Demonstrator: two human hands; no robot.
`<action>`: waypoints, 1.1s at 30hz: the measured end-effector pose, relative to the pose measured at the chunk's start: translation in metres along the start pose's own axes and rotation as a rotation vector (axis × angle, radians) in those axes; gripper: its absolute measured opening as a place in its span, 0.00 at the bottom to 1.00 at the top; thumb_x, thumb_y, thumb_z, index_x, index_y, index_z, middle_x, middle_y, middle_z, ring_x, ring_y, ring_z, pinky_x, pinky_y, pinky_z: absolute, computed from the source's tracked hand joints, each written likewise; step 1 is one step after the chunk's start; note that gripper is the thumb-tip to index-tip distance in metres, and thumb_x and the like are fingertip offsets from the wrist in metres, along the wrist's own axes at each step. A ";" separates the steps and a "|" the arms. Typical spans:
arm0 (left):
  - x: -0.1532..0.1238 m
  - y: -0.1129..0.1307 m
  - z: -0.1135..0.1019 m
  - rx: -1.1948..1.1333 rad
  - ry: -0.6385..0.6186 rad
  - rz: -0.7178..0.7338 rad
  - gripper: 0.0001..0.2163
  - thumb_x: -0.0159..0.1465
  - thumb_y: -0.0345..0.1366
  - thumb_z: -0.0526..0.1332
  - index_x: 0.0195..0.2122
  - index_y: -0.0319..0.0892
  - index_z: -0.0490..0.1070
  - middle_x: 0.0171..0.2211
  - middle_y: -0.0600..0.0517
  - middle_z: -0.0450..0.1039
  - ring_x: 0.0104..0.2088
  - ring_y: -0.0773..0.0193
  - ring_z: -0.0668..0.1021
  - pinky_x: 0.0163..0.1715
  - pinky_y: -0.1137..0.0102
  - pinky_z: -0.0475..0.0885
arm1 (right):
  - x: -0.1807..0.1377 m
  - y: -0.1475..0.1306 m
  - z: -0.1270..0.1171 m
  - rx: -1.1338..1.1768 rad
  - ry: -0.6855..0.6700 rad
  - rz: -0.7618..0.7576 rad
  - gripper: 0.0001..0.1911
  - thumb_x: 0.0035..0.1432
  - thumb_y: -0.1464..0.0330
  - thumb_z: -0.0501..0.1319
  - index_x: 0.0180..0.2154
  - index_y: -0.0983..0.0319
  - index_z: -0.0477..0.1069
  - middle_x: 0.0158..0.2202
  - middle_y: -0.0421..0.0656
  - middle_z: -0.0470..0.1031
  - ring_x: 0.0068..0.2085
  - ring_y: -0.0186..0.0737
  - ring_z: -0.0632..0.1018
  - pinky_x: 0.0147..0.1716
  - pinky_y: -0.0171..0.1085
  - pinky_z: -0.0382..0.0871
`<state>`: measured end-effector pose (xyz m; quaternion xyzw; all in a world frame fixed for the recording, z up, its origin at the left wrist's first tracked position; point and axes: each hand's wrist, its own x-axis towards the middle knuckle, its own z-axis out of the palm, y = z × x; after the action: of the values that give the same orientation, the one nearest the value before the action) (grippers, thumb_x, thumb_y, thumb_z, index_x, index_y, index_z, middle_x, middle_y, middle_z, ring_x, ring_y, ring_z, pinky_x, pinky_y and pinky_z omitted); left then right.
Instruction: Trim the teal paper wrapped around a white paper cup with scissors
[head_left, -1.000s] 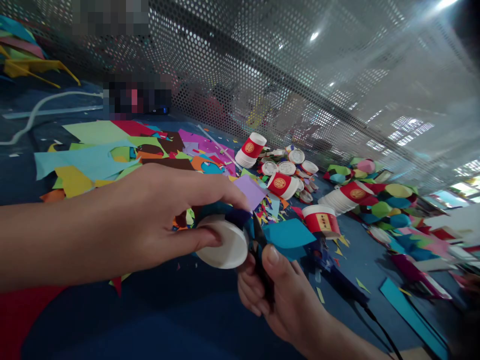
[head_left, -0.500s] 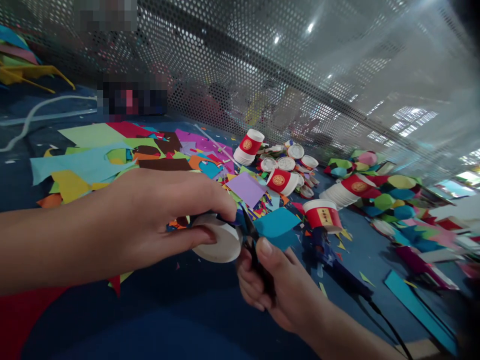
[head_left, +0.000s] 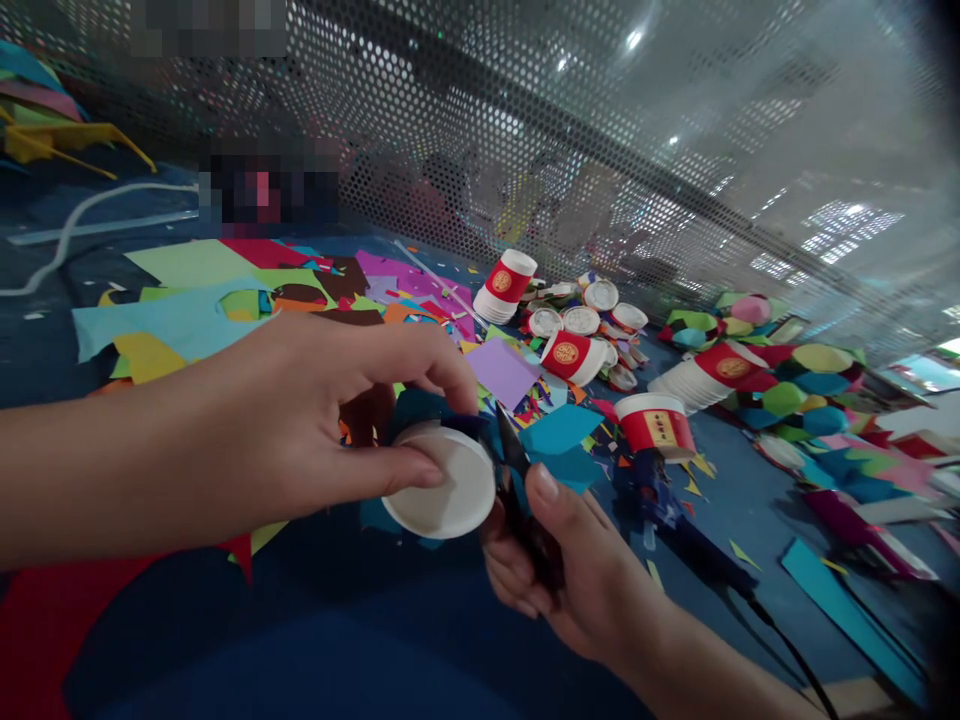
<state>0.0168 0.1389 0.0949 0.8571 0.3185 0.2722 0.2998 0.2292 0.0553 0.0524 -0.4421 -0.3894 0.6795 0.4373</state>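
My left hand point(head_left: 352, 420) pinches a round white paper cup bottom point(head_left: 457, 480), thumb on its pale face and fingers behind it. Blue paper shows along the disc's upper rim, under my fingers. My right hand point(head_left: 555, 545) is closed around dark scissors point(head_left: 512, 440), their handles mostly covered by my fingers. One blade points up and left, right beside the disc's right edge. Just beyond the blade lie blue paper pieces point(head_left: 562, 430). A purple paper square point(head_left: 501, 372) rests a little farther back.
Coloured paper scraps point(head_left: 172, 315) spread behind my left hand. Red-and-white paper cups point(head_left: 654, 425) stand or lie to the right, near a dark blue glue gun point(head_left: 686, 530) with a cord. Cut cup bottoms point(head_left: 581, 320) lie heaped before a perforated metal screen point(head_left: 420, 130).
The white disc has turned to face me more fully, and more blue paper shows behind it. My left fingers have shifted slightly. The scissors remain at its right edge.
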 end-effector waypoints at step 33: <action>0.001 0.005 0.008 -0.088 0.050 0.103 0.02 0.59 0.35 0.64 0.30 0.49 0.71 0.28 0.66 0.74 0.28 0.76 0.74 0.27 0.83 0.66 | -0.006 0.011 -0.011 -0.074 -0.056 -0.031 0.24 0.58 0.48 0.64 0.31 0.64 0.69 0.19 0.33 0.57 0.19 0.25 0.56 0.17 0.28 0.49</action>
<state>0.0250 0.1340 0.0931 0.8513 0.2689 0.3225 0.3147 0.2379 0.0474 0.0405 -0.4327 -0.4330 0.6698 0.4203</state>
